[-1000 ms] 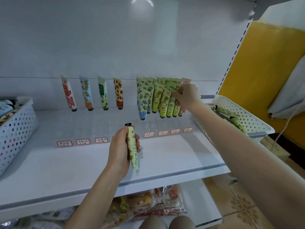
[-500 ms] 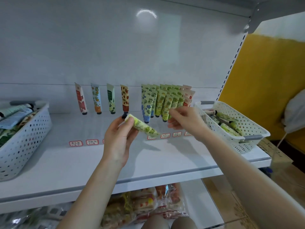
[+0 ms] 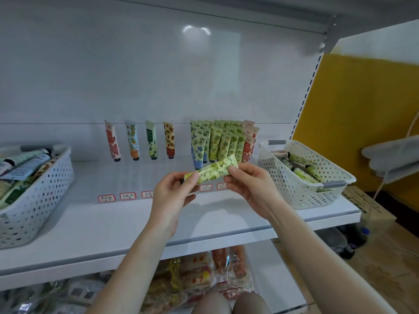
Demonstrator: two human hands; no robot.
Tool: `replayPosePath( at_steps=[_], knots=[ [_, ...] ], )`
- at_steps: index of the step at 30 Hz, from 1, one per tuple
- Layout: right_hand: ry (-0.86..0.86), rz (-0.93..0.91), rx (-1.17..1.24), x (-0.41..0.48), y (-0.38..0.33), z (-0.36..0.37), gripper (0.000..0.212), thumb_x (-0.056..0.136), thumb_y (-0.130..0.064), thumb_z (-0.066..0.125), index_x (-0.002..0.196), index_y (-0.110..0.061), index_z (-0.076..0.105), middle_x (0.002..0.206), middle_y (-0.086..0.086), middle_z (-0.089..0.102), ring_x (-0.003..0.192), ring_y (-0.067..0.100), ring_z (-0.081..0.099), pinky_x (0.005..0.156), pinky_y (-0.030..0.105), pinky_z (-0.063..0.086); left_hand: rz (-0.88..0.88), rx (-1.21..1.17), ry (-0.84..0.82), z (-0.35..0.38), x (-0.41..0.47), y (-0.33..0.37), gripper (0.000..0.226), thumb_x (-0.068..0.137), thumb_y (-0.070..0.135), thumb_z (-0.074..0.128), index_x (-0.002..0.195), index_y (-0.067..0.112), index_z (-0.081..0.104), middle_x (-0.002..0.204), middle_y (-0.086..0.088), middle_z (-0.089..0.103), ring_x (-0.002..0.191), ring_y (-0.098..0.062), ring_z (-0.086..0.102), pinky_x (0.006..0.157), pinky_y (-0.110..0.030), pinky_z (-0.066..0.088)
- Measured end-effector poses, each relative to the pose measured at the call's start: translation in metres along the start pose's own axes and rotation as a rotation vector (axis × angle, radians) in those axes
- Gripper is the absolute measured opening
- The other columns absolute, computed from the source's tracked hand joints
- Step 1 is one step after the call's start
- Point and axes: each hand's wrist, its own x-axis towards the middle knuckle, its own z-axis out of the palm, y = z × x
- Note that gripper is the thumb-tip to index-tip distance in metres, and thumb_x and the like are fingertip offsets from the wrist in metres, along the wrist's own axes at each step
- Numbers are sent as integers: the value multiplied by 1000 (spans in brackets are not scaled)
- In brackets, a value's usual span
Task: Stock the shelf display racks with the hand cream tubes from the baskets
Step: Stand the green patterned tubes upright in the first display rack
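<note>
A yellow-green hand cream tube [image 3: 213, 169] lies nearly level in front of me, held at both ends. My left hand [image 3: 175, 196] pinches its cap end and my right hand [image 3: 248, 185] pinches its flat end. Behind it, on the shelf's clear display rack [image 3: 145, 175], stand several tubes: single ones on the left [image 3: 132, 140] and a dense green and pink cluster on the right [image 3: 223, 141]. A white perforated basket [image 3: 301, 177] at the right holds a few tubes. A second basket [image 3: 38, 196] at the left is full of tubes.
Red-bordered price labels [image 3: 128, 196] line the rack's front. The white shelf [image 3: 95, 227] extends toward me. Packaged snacks [image 3: 199, 275] fill the shelf below. A yellow wall [image 3: 362, 105] and a cardboard box [image 3: 365, 205] stand to the right.
My right hand left the tube cluster and came down to take the flat end of the tube. My left hand turned the tube from upright to nearly level.
</note>
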Motion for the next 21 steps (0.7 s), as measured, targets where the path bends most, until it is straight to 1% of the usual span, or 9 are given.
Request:
replayPosePath(
  at_steps=[3,6,11,13,14,16,17,18,21],
  knots=[
    [37,24,86,-2,7,-5,8,87,-4,57,84,-2,64,63,5,68,57,9,65,58,16,55,69,179,-24,1,-1,-7,13,82,24,68,85,14,61,84,-6,67,86,-24,66,80,-36,53],
    [59,42,117,-2,12,-9,11,89,-5,56,82,-1,64,61,5,67,55,9,65,59,16,55,132,326,-61,2,2,-16,12,82,25,68,85,17,60,86,-8,68,87,-23,65,77,-34,52],
    [109,21,91,5,12,-16,13,90,-7,56,81,-1,64,60,5,67,54,9,64,60,16,56,229,532,-132,2,12,-29,15,82,32,66,85,18,61,85,-6,68,83,-21,65,77,-39,51],
    [122,-2,41,8,12,-20,12,89,-9,57,82,-1,64,61,4,67,55,9,64,59,16,55,255,599,-155,4,17,-33,15,83,34,65,83,19,60,83,-2,68,81,-18,64,73,-33,50],
    [126,-14,10,10,13,-21,12,89,-10,58,83,-1,65,61,4,67,56,9,64,59,15,55,273,641,-167,6,19,-36,16,84,34,64,84,18,60,82,1,67,79,-14,63,69,-25,48],
    [147,-35,-62,13,13,-25,11,88,-10,60,84,-1,65,63,5,66,56,8,63,58,15,54,302,719,-190,8,20,-40,16,87,33,61,89,17,62,79,8,63,74,-5,58,60,-10,41],
    [168,-51,-106,15,14,-28,10,88,-9,60,83,-2,65,63,5,65,55,7,63,58,15,54,309,753,-204,9,21,-44,18,88,32,60,94,15,63,82,8,63,76,-5,58,60,-8,39],
    [194,-70,-154,17,13,-31,10,88,-8,60,83,-2,65,62,4,65,54,7,63,58,15,54,314,791,-219,9,23,-48,22,90,31,58,100,13,64,89,4,66,82,-8,60,65,-9,40],
    [294,-127,-292,24,6,-44,8,87,-7,62,81,-2,65,61,4,64,51,4,61,58,15,54,279,961,-259,11,26,-61,36,94,32,51,121,10,59,120,-6,63,110,-19,58,89,-25,42]
  ],
)
